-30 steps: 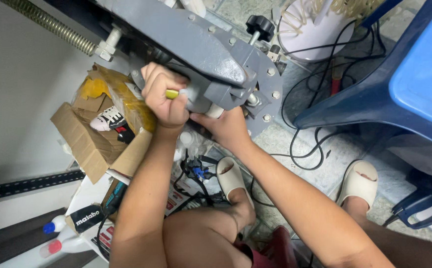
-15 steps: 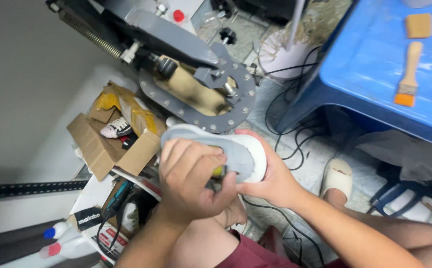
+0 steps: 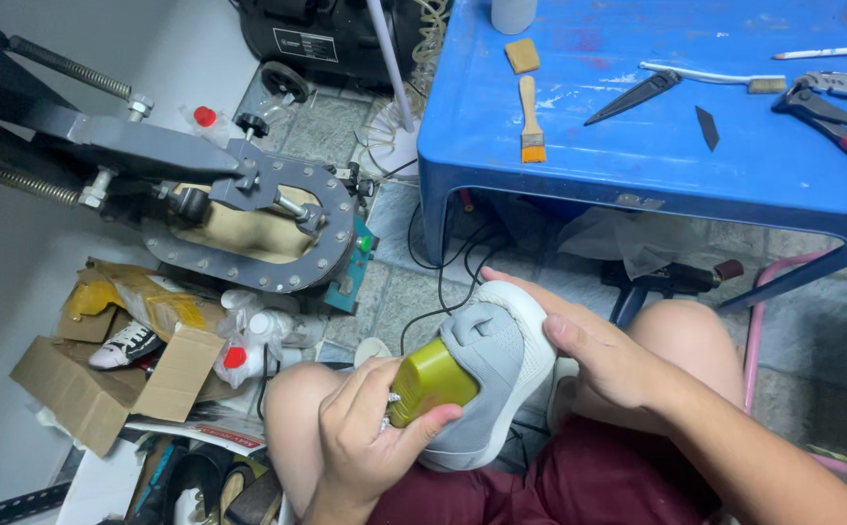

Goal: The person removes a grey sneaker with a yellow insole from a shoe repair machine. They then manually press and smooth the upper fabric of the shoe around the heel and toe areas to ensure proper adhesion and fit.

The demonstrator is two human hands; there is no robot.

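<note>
Over the lap, a grey shoe (image 3: 487,389) is gripped at its toe by the right hand (image 3: 603,365), while a yellow-green tool (image 3: 431,379) is clasped in the left hand (image 3: 370,437) and pressed against the upper. Beyond the knees, a blue worktop (image 3: 657,146) is seen carrying a brush (image 3: 530,122) and pliers (image 3: 832,117); a press (image 3: 248,228) is seen at left.
</note>
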